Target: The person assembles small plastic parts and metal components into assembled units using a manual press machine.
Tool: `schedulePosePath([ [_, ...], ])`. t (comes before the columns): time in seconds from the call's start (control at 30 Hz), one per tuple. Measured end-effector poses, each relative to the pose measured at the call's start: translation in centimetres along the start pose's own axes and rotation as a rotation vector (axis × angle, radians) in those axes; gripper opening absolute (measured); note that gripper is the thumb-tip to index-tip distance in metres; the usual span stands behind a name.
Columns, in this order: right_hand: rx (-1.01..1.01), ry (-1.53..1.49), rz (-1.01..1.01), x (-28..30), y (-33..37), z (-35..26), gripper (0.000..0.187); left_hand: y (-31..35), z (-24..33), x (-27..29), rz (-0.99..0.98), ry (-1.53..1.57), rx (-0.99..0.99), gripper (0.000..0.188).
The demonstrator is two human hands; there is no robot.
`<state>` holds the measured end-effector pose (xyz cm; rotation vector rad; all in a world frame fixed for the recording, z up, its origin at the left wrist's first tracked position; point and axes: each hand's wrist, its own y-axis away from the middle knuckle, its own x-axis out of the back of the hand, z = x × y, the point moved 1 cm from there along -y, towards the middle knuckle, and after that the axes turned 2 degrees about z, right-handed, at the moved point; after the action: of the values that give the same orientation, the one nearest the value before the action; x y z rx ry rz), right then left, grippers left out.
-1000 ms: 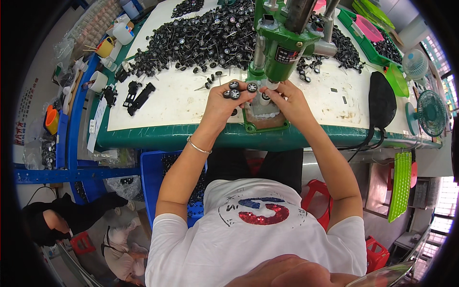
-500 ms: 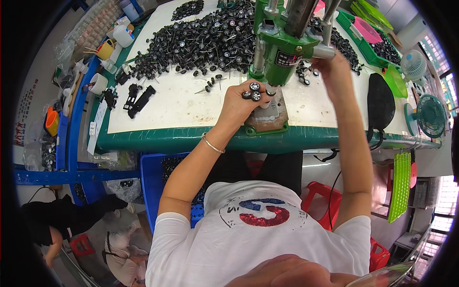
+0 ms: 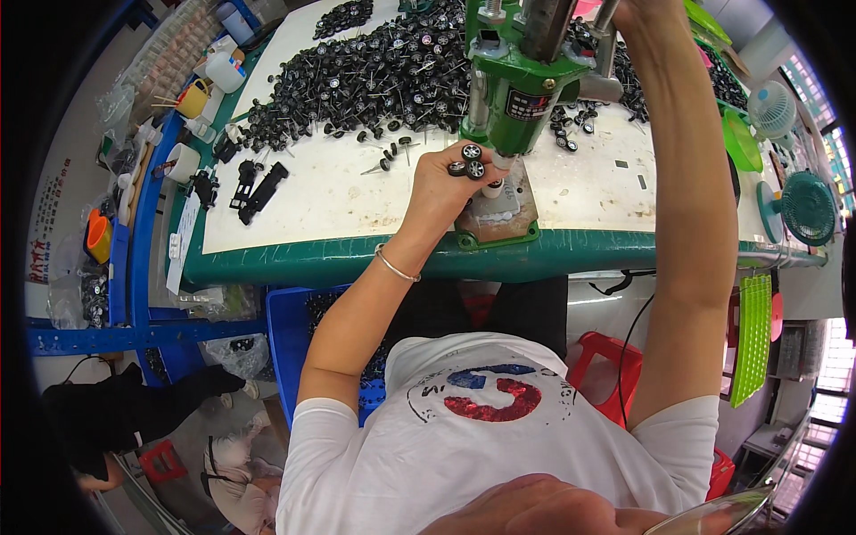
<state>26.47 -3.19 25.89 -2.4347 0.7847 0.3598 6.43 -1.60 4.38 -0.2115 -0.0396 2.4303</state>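
My left hand (image 3: pixel 443 178) pinches several small black toy wheels (image 3: pixel 475 169) with silver spokes, some on thin axles. It is at the foot of a green hand press (image 3: pixel 517 98), beside a small white round post (image 3: pixel 492 189) on the press's metal base plate (image 3: pixel 499 225). The fingertips reach in under the press's ram and are partly hidden. At the upper edge of the view my right hand (image 3: pixel 644 12) closes at the press's metal lever (image 3: pixel 606 45); some of its fingers are cut off by the edge.
A large heap of black wheels on axles (image 3: pixel 374 85) spreads behind the press. Black plastic chassis parts (image 3: pixel 259 192) lie at left. Two green fans (image 3: pixel 806 209) stand at right. A blue crate (image 3: pixel 290 321) is below the table's green edge (image 3: pixel 357 257).
My right hand has risen from beside the lever's hub to the lever's upper part, at the top of the view. The left hand stays near the post with the wheels.
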Motion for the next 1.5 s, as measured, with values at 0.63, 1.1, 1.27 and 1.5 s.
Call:
schedulePosePath([
  [0.63, 0.529, -0.056, -0.351, -0.2, 8.8, -3.5, 0.025, 0.0, -0.2, 0.2, -0.043, -0.107, -0.012, 0.015],
  [1.1, -0.139, -0.994, -0.354, 0.9, 5.4, -1.6, 0.03, 0.4, -1.6, -0.1, -0.005, 0.114, 0.046, 0.03],
  [1.27, -0.075, 0.111, 0.066, -0.2, 3.0, 0.3, 0.024, 0.3, -1.9, 0.4, 0.029, 0.191, 0.004, 0.018],
  [1.5, -0.067, 0.25, 0.093, 8.6, 4.9, 3.9, 0.03, 0.1, -1.4, 10.7, 0.329, -0.148, 0.133, 0.015],
])
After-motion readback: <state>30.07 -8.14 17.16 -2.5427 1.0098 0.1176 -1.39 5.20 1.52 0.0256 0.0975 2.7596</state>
